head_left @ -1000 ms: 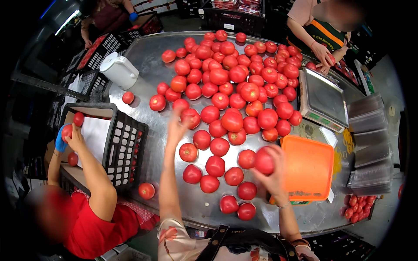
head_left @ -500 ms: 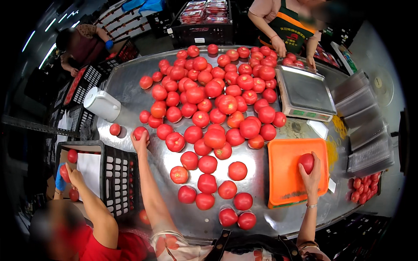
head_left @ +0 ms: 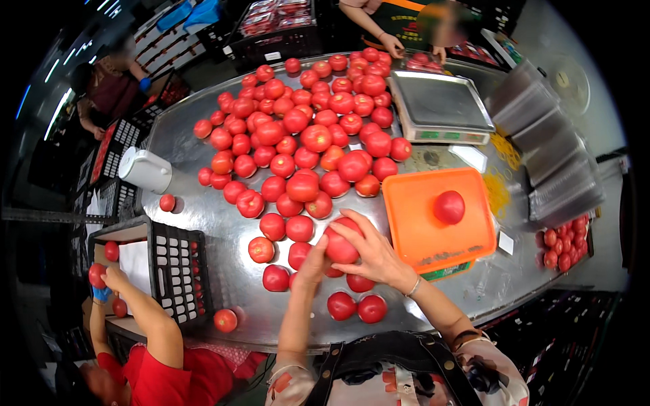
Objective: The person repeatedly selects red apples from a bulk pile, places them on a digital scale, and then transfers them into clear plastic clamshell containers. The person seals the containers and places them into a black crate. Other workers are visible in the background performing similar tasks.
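A large red tomato (head_left: 342, 241) is held up between both my hands, above the near part of the steel table (head_left: 233, 277). My right hand (head_left: 378, 256) curves over its top and right side with the fingers closed round it. Against its left side my left hand (head_left: 310, 262) presses, its fingers partly hidden. To the right, a single tomato (head_left: 449, 207) sits in the shallow orange tray (head_left: 420, 240), touched by neither hand. Many more loose tomatoes (head_left: 316, 138) spread from the table's middle toward its far edge, with several around and beneath my hands.
A scale (head_left: 443, 108) stands beyond the tray. Clear plastic containers (head_left: 552, 145) and yellow rubber bands (head_left: 497, 193) lie right. A white jug (head_left: 145, 169) and black crate (head_left: 179, 274) are left, where a person in red (head_left: 162, 372) handles tomatoes. Another person (head_left: 396, 20) works opposite.
My right hand has left the orange tray, where a tomato now rests. My left hand has come in from the far-left tomatoes, and both hands meet round one tomato. The view has shifted.
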